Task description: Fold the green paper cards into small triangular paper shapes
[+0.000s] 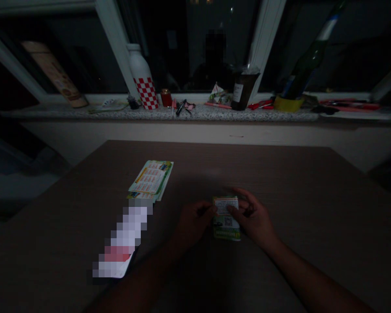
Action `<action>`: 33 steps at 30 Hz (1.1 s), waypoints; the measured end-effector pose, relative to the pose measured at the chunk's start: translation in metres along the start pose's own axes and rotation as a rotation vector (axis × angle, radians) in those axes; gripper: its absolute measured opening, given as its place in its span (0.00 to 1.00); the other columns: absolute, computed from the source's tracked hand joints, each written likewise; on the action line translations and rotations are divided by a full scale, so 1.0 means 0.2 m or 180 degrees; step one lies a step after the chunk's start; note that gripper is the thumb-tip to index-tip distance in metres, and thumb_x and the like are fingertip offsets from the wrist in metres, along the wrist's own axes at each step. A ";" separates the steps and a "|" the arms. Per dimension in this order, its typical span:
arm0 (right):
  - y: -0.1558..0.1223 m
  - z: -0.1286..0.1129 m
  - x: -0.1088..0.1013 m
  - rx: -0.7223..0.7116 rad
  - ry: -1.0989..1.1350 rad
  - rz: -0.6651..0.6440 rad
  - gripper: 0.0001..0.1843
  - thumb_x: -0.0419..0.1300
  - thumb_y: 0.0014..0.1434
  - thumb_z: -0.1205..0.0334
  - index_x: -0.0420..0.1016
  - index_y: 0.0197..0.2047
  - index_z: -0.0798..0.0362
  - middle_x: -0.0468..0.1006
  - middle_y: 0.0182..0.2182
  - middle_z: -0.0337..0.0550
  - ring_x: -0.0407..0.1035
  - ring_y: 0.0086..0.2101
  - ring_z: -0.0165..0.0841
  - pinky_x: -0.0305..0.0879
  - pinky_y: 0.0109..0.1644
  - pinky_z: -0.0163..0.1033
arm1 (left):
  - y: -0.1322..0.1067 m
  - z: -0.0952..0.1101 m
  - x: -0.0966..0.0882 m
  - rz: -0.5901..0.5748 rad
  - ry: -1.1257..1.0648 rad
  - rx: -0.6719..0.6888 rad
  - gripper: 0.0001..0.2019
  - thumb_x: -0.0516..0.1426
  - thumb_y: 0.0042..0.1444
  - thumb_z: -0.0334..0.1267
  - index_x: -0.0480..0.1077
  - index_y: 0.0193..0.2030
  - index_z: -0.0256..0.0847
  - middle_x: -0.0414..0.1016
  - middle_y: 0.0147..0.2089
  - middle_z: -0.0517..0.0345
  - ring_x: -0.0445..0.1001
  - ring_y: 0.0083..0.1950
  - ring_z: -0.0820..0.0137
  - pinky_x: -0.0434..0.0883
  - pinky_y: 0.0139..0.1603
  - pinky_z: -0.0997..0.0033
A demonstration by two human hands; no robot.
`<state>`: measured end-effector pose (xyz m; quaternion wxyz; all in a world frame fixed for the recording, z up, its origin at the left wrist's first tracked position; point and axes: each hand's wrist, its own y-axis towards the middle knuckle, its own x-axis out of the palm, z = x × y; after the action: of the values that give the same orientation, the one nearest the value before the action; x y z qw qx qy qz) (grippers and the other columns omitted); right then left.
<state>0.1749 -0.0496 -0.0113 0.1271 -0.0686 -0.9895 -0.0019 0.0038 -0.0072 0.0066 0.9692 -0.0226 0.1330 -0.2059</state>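
Note:
Between my two hands is a printed paper card (226, 230), green and white with small text and a dark square code, its upper part folded or curled over. My left hand (197, 219) pinches its left edge between thumb and fingers. On the other side, my right hand (254, 215) grips the card with the thumb on its face and the fingers behind, partly hidden. A stack of similar printed cards (151, 177) with calendar-like grids lies on the table (296, 187), to the left of my hands.
A lit phone-like slab (125, 237), its face blurred out, lies near my left forearm. Behind the table, the windowsill (107, 114) carries a checkered bottle (145, 87), a small red jar (166, 98), a dark cup (243, 89), a green bottle (304, 69) and a tall tan container (57, 76).

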 end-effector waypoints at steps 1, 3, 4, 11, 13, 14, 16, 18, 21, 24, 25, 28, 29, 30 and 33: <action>0.00 0.00 0.00 -0.0004 -0.0009 0.0012 0.29 0.69 0.51 0.56 0.63 0.53 0.48 0.84 0.36 0.43 0.79 0.31 0.36 0.76 0.36 0.42 | 0.00 0.00 0.00 0.0003 -0.0002 0.0006 0.13 0.56 0.56 0.44 0.74 0.31 0.36 0.71 0.25 0.61 0.67 0.26 0.73 0.61 0.27 0.76; 0.00 -0.01 0.00 -0.0003 -0.0017 0.0014 0.29 0.69 0.50 0.56 0.63 0.53 0.48 0.84 0.36 0.43 0.79 0.31 0.36 0.76 0.36 0.41 | 0.00 0.00 0.00 -0.0002 -0.0031 0.0038 0.13 0.56 0.57 0.45 0.74 0.31 0.36 0.72 0.25 0.61 0.68 0.26 0.73 0.62 0.28 0.76; 0.00 -0.01 0.00 0.0002 -0.0006 0.0010 0.29 0.69 0.50 0.56 0.63 0.53 0.48 0.84 0.36 0.43 0.79 0.30 0.35 0.76 0.35 0.41 | 0.00 0.01 0.00 -0.0017 -0.0050 0.0051 0.14 0.56 0.57 0.45 0.74 0.31 0.36 0.72 0.26 0.61 0.68 0.27 0.73 0.62 0.28 0.76; 0.00 0.00 0.00 0.0006 0.0050 -0.0033 0.29 0.69 0.51 0.58 0.63 0.53 0.48 0.84 0.36 0.42 0.78 0.31 0.33 0.75 0.35 0.38 | 0.00 0.00 0.00 -0.0052 -0.0057 0.0041 0.14 0.56 0.57 0.45 0.75 0.32 0.36 0.72 0.25 0.61 0.67 0.26 0.74 0.62 0.27 0.76; 0.00 0.00 0.00 0.0009 0.0034 -0.0026 0.28 0.68 0.51 0.58 0.63 0.53 0.48 0.84 0.36 0.42 0.78 0.31 0.33 0.75 0.35 0.38 | 0.00 0.00 0.00 -0.0050 -0.0008 0.0085 0.14 0.55 0.57 0.45 0.75 0.32 0.36 0.73 0.26 0.61 0.68 0.26 0.74 0.62 0.27 0.76; 0.00 0.00 0.00 0.0014 0.0032 -0.0021 0.28 0.68 0.51 0.58 0.63 0.53 0.48 0.84 0.36 0.42 0.78 0.31 0.33 0.75 0.35 0.38 | 0.00 0.00 0.00 -0.0035 0.0024 0.0098 0.14 0.55 0.58 0.45 0.75 0.32 0.37 0.73 0.26 0.60 0.68 0.26 0.74 0.62 0.27 0.76; 0.00 0.00 -0.01 0.0047 0.0034 -0.0031 0.29 0.68 0.51 0.57 0.63 0.53 0.48 0.84 0.35 0.42 0.79 0.31 0.34 0.75 0.35 0.39 | 0.00 0.00 0.00 -0.0012 0.0077 0.0080 0.14 0.55 0.58 0.44 0.75 0.32 0.36 0.73 0.26 0.60 0.68 0.26 0.74 0.61 0.27 0.76; 0.01 -0.01 -0.01 0.0120 0.0026 -0.0099 0.30 0.69 0.50 0.57 0.62 0.53 0.48 0.84 0.35 0.42 0.79 0.31 0.35 0.75 0.36 0.40 | 0.01 0.00 -0.01 -0.0005 0.0085 0.0037 0.14 0.55 0.58 0.45 0.74 0.31 0.36 0.73 0.26 0.60 0.67 0.26 0.74 0.61 0.27 0.76; 0.03 -0.02 -0.04 0.0255 -0.0059 -0.0229 0.36 0.70 0.47 0.59 0.60 0.56 0.47 0.84 0.33 0.40 0.79 0.32 0.36 0.75 0.38 0.41 | 0.01 0.01 -0.02 -0.0036 0.0094 0.0024 0.15 0.55 0.57 0.46 0.75 0.32 0.36 0.72 0.25 0.60 0.67 0.25 0.73 0.62 0.26 0.76; 0.05 -0.04 -0.06 0.0406 -0.0212 -0.0282 0.42 0.72 0.44 0.60 0.58 0.59 0.49 0.84 0.31 0.39 0.79 0.30 0.36 0.74 0.37 0.41 | 0.02 0.01 -0.04 -0.0077 0.0189 0.0028 0.15 0.55 0.57 0.47 0.75 0.32 0.36 0.73 0.25 0.60 0.68 0.26 0.73 0.62 0.27 0.75; 0.06 -0.04 -0.07 0.0447 -0.0275 -0.0280 0.43 0.72 0.43 0.60 0.58 0.60 0.50 0.84 0.30 0.39 0.78 0.29 0.36 0.74 0.37 0.41 | 0.02 0.01 -0.04 -0.0072 0.0236 0.0018 0.15 0.55 0.57 0.46 0.75 0.32 0.36 0.73 0.26 0.59 0.69 0.26 0.72 0.63 0.27 0.75; 0.07 -0.05 -0.08 0.0494 -0.0475 -0.0213 0.45 0.73 0.42 0.60 0.59 0.61 0.52 0.84 0.26 0.38 0.77 0.26 0.34 0.72 0.34 0.39 | 0.03 0.00 -0.05 -0.0048 0.0382 -0.0014 0.15 0.55 0.57 0.46 0.75 0.31 0.36 0.76 0.29 0.57 0.72 0.29 0.70 0.65 0.30 0.74; 0.07 -0.05 -0.08 0.0503 -0.0537 -0.0190 0.45 0.73 0.42 0.60 0.60 0.61 0.53 0.83 0.24 0.37 0.76 0.24 0.33 0.71 0.31 0.38 | 0.04 0.00 -0.05 -0.0054 0.0425 -0.0013 0.15 0.55 0.57 0.46 0.75 0.31 0.37 0.77 0.30 0.57 0.73 0.31 0.69 0.66 0.31 0.74; 0.07 -0.05 -0.08 0.0516 -0.0591 -0.0162 0.44 0.73 0.42 0.59 0.61 0.60 0.54 0.82 0.22 0.36 0.75 0.22 0.33 0.70 0.29 0.37 | 0.04 0.00 -0.04 -0.0056 0.0469 -0.0013 0.15 0.54 0.57 0.46 0.75 0.32 0.37 0.77 0.31 0.56 0.74 0.32 0.69 0.66 0.32 0.73; 0.07 -0.05 -0.07 0.0567 -0.0703 -0.0099 0.43 0.73 0.42 0.58 0.63 0.60 0.54 0.80 0.19 0.34 0.71 0.19 0.31 0.67 0.24 0.35 | 0.04 0.00 -0.04 -0.0042 0.0664 -0.0001 0.15 0.53 0.57 0.46 0.76 0.33 0.37 0.78 0.32 0.55 0.75 0.33 0.67 0.67 0.33 0.72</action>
<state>0.1933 -0.0384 -0.0048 0.0231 -0.0415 -0.9947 0.0915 0.0002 0.0042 0.0070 0.9487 -0.0021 0.2332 -0.2135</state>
